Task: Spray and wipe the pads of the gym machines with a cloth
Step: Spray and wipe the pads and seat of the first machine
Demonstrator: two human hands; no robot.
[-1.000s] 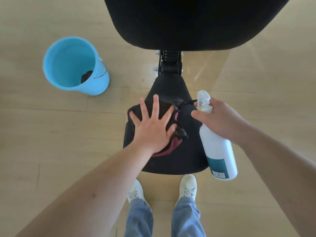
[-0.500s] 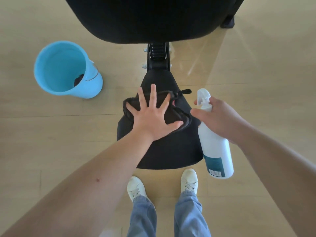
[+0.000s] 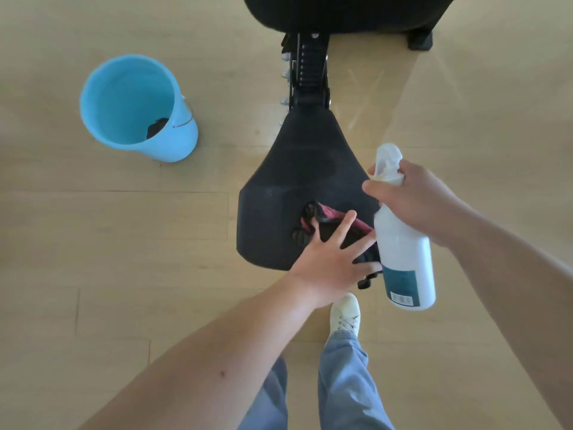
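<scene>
Cloth (image 3: pixel 328 223) bunched at near right corner of seat pad (image 3: pixel 297 169), left hand (image 3: pixel 328 268) pressing it flat-fingered, right hand (image 3: pixel 415 200) wrapped round spray bottle (image 3: pixel 403 259); advise even pressure, overlapping strokes toward far edge.

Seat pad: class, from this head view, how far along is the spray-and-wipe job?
Done: the seat pad shows faint damp speckles on its far part, so it looks sprayed. In hand: the left hand presses the cloth flat on the near right corner, while the right hand grips the spray bottle beside it. Left: the larger pad at the top shows no wipe marks.
</scene>
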